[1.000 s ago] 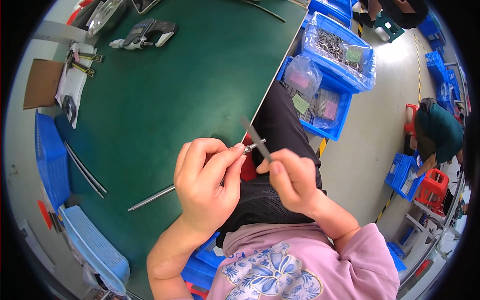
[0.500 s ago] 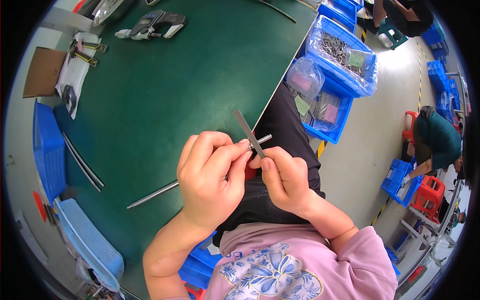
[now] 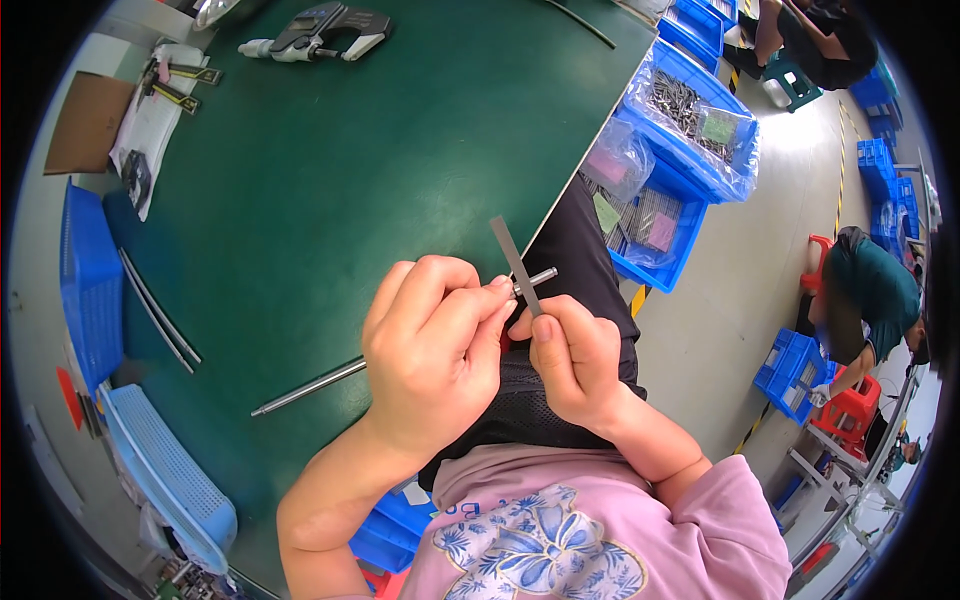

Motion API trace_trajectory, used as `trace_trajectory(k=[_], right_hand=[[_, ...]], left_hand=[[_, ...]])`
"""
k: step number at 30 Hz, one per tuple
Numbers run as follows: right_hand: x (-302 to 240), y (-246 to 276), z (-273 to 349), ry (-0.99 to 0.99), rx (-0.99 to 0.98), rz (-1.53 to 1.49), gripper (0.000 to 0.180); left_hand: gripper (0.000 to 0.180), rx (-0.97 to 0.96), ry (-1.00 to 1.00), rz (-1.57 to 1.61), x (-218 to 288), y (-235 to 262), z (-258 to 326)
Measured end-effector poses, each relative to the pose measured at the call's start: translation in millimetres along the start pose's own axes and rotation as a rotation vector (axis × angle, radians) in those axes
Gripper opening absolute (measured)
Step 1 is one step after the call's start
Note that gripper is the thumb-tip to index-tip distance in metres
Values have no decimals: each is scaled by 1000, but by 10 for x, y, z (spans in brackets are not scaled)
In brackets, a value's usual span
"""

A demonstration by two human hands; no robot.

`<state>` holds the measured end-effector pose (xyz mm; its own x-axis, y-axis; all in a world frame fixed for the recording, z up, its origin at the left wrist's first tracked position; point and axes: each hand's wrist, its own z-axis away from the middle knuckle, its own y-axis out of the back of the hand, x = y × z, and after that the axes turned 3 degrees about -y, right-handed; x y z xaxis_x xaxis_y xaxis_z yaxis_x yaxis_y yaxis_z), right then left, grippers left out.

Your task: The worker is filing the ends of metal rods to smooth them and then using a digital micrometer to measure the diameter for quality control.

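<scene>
A slim round metal rod (image 3: pixel 310 388) runs through my left hand (image 3: pixel 430 345), whose fingers are closed on it. One end of the rod lies over the green table, and its grooved other end sticks out past the fingertips. My right hand (image 3: pixel 575 360) pinches a thin flat grey strip (image 3: pixel 512 250) between thumb and fingers. The strip crosses the rod close to my left fingertips and seems to touch it there. Its lower end is partly hidden by the right fingers.
A digital micrometer (image 3: pixel 330 32) lies at the far side of the green table (image 3: pixel 400 150). Blue bins (image 3: pixel 680 270) of metal parts stand right of the table edge. Two thin strips (image 3: pixel 160 310) and a light-blue basket (image 3: pixel 170 465) are at left. Co-workers (image 3: pixel 870 290) sit at right.
The view has shifted slightly. Both hands, the rod and the strip appear a little farther right, with the same grips. At right, a co-worker's gloved hand has come into clearer view by a bin.
</scene>
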<state>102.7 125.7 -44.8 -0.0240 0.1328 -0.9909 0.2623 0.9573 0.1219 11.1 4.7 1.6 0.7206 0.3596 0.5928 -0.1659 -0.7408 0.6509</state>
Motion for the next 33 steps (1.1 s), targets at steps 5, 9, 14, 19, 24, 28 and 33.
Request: trace_trajectory(k=[5,9,14,19,24,28,33], right_hand=[[-62,-39,-78,35,47,29,7],[44,-69,3,69,71,116,4],[52,-52,-38,143,71,152,5],[-5,-59,-28,83,77,117,6],[13,-70,48,91,89,132,6],[-15,-62,22,45,82,129,7],[-104,-30,-72,52,56,133,7]], left_hand=[[16,-5,-5,-5,-11,-3,-3],[16,-16,-18,-9,-20,-11,15],[16,-22,-27,-22,-2,-5,11],[15,-25,-23,-18,7,-9,14],[13,-25,-33,-10,-10,-16,40],[13,-6,-28,-29,-5,-13,5],[13,-3,-15,-16,-8,-15,3]])
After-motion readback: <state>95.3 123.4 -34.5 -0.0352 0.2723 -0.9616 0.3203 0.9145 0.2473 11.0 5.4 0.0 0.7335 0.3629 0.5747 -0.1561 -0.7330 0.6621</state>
